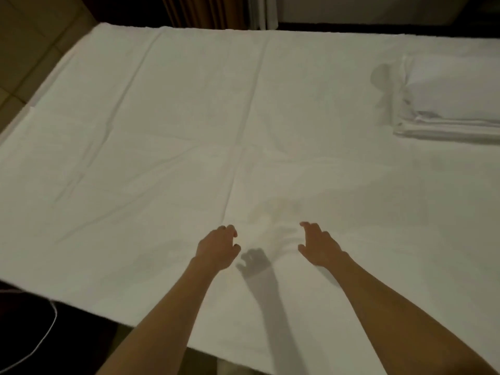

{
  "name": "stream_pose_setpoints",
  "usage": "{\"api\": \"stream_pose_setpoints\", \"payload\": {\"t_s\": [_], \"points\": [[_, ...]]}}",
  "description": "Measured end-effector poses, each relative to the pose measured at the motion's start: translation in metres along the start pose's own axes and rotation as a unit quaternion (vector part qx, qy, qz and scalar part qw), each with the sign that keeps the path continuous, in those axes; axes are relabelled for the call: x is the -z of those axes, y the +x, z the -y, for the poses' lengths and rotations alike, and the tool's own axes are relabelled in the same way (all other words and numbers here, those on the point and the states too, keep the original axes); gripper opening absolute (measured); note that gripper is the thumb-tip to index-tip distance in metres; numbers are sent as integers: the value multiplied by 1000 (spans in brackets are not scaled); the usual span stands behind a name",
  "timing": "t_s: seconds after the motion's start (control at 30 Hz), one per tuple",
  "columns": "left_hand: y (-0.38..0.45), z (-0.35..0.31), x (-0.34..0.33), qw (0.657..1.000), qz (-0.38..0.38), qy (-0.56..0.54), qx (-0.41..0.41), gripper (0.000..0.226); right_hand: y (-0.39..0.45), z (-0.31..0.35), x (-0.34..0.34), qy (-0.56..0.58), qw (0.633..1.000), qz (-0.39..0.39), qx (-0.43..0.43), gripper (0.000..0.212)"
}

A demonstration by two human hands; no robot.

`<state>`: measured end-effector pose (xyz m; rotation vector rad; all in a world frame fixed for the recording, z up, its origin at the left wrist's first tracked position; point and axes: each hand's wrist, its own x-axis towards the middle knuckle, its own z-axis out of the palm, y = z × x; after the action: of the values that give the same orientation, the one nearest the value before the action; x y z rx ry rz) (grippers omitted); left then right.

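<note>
A white sheet (189, 125) is spread across the bed, with fold creases and a small bunched ridge of fabric (273, 234) near the front. My left hand (217, 249) hovers just left of that ridge, fingers loosely curled and holding nothing. Just right of the ridge is my right hand (318, 246), its fingers spread and relaxed, also holding nothing. Both hands are above the sheet and cast a shadow between them.
A white pillow (451, 87) lies on a stack of folded white linen (443, 129) at the right. The tiled floor (29, 50) runs along the left side. A dark object with a white cable (51, 331) sits at the bottom left. Curtains (205, 12) hang beyond the bed.
</note>
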<state>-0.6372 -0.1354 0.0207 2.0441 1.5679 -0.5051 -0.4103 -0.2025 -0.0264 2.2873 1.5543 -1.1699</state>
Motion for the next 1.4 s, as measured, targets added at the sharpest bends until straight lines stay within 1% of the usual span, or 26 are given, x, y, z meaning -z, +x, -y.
{"api": "stream_pose_setpoints", "payload": {"t_s": [0.07,0.1,0.13,0.2,0.3,0.4,0.43,0.5,0.57,0.63,0.67,0.73,0.8,0.83,0.93,1.03,1.07,1.13,1.17,1.23,1.3,1.37,1.4], "points": [[38,21,17,1000,3,21,-6,35,27,-2,-2,-45,997,50,-40,52],[58,30,27,1000,-4,27,-12,35,41,-2,2,-56,995,58,-62,48],[83,43,39,999,-9,40,-21,35,61,2,5,-54,994,47,-81,45],[117,57,58,998,-23,56,-33,36,83,8,22,-46,995,-19,-85,39],[185,84,83,995,-46,71,-51,37,133,40,52,-24,992,-111,-50,45],[245,100,98,993,-56,80,-71,41,184,76,74,49,982,-179,-20,47],[262,102,99,992,-61,74,-77,43,200,87,79,68,979,-190,-12,48],[291,106,99,992,-73,61,-82,47,228,102,85,83,980,-181,-7,52],[314,110,98,991,-85,57,-81,48,249,108,85,75,983,-164,-25,55],[331,115,99,991,-87,63,-77,45,262,107,84,75,982,-161,-56,48],[338,117,100,991,-87,62,-75,41,265,104,85,80,982,-160,-64,39],[347,124,107,992,-75,68,-81,31,266,102,86,73,985,-148,-52,20],[352,131,118,993,-59,60,-88,23,264,102,90,106,979,-170,-29,7],[353,135,123,994,-60,40,-85,20,262,104,92,129,973,-189,-18,5],[355,139,125,993,-104,-8,-63,19,267,105,93,149,964,-220,2,9],[348,131,103,986,-156,-49,-21,28,277,105,83,124,960,-251,-18,8],[343,125,93,983,-174,-53,-14,33,280,106,77,112,957,-265,-23,15],[331,114,74,978,-210,-12,3,46,282,112,66,85,954,-288,-23,32],[325,111,65,978,-207,18,2,55,281,118,62,74,951,-300,-17,38],[310,111,51,985,-159,53,-34,67,274,130,55,38,953,-299,10,47],[297,126,46,991,-113,43,-49,68,262,149,44,4,963,-266,43,53],[289,155,47,994,-92,43,-36,64,247,169,32,-33,968,-228,96,54],[286,169,50,995,-81,48,-25,63,240,180,25,-71,970,-201,119,55]]}}
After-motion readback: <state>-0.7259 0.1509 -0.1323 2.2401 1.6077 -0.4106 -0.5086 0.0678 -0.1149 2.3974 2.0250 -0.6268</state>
